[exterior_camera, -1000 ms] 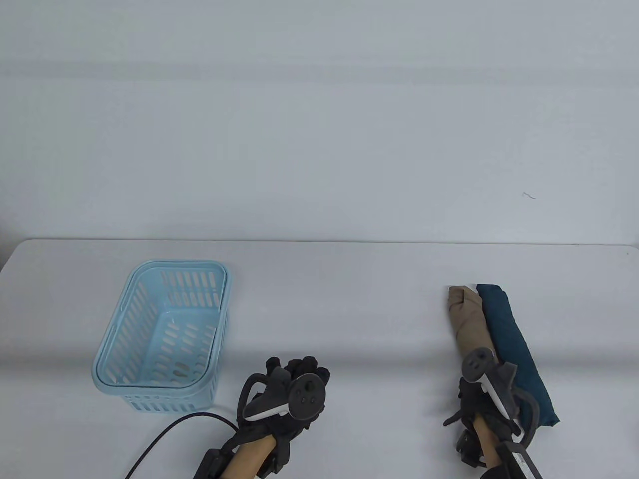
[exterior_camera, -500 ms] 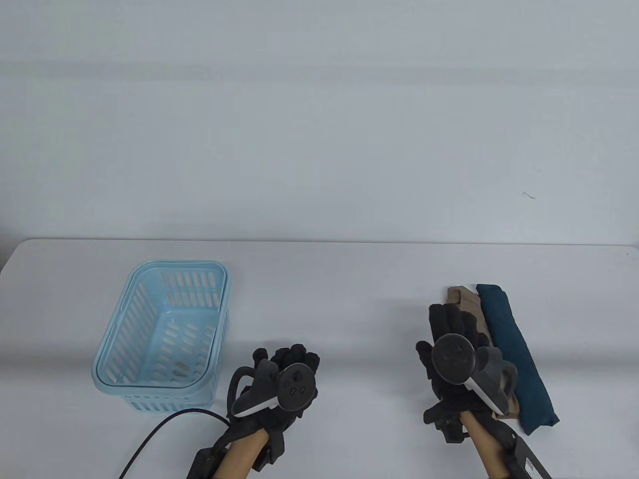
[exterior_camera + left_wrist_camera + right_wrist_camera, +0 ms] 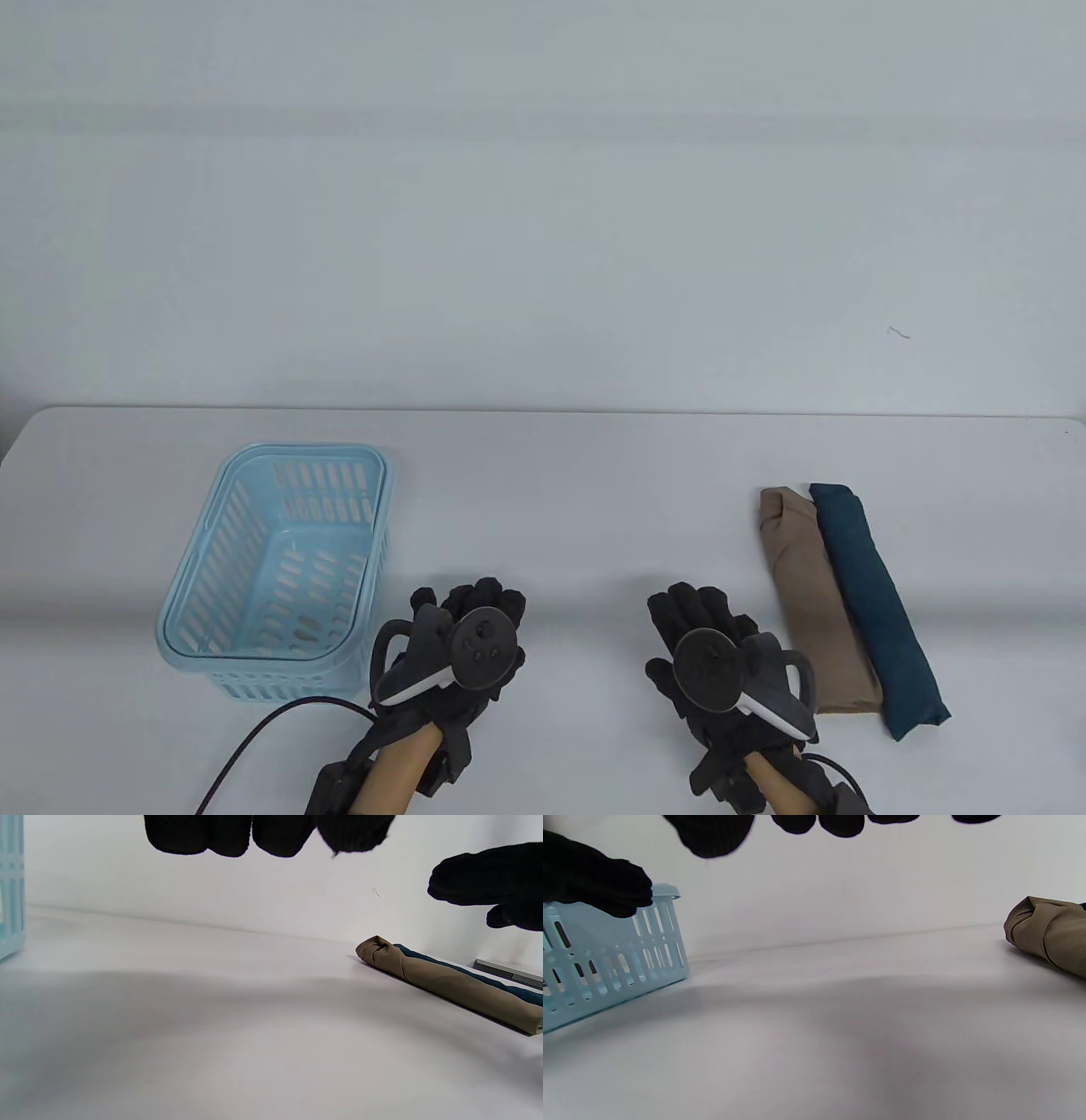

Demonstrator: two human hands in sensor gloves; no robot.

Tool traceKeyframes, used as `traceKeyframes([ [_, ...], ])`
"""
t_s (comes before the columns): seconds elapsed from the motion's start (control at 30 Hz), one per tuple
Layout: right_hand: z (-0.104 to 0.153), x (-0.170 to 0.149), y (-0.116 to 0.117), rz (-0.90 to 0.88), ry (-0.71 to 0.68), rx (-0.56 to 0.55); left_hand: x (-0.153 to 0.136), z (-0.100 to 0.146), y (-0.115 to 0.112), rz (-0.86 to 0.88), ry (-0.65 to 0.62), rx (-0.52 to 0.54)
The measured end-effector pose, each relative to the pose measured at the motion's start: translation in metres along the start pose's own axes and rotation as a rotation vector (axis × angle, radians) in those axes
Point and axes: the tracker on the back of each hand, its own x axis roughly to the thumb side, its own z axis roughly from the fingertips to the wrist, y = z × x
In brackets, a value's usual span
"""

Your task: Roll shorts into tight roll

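Note:
A tan rolled pair of shorts point(image 3: 814, 603) lies on the table at the right, side by side with a dark teal roll point(image 3: 874, 594). The tan roll also shows in the left wrist view point(image 3: 445, 984) and in the right wrist view point(image 3: 1048, 931). My right hand point(image 3: 704, 624) is empty, fingers spread, above the table to the left of the tan roll and apart from it. My left hand point(image 3: 471, 615) is empty, fingers loosely extended, near the table's front between the basket and my right hand.
A light blue slotted plastic basket point(image 3: 212, 586) stands at the left; it also shows in the right wrist view point(image 3: 606, 963). A black cable point(image 3: 254, 747) runs off the front edge near my left arm. The white table's back edge point(image 3: 543, 412) meets a wall.
My right hand has left the tan roll and moved left and toward the front edge. My left hand drifted slightly left. The rolls have stayed in place.

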Motion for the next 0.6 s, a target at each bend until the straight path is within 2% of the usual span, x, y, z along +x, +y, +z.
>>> traceKeyframes([
  [0.6,0.0053,-0.0062,-0.0021,-0.015,0.011,-0.014,0.008,-0.0033,-0.0068,0.028,-0.03,-0.05],
])
